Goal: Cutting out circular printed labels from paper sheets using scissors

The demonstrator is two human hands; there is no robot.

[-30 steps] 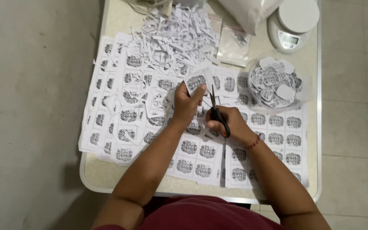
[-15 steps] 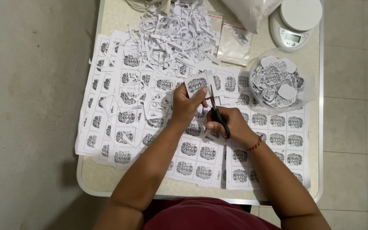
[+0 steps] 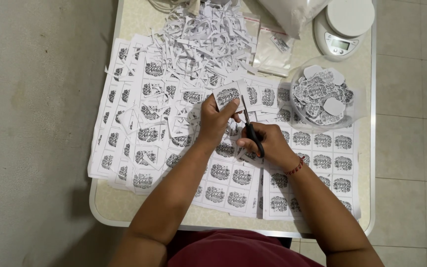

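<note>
Pinching a small printed label [image 3: 227,96] between thumb and fingers, the left hand [image 3: 215,121] holds it up just above the table [image 3: 109,207]. Beside it, the right hand [image 3: 268,144] is closed around black scissors [image 3: 251,129], blades at the label's right edge. Uncut label sheets [image 3: 322,158] lie beneath, paper scraps [image 3: 203,42] and a bowl of cut labels [image 3: 322,96] beyond. Fingertips so near the blades risk a nick, and a crooked cut could clip the print.
</note>
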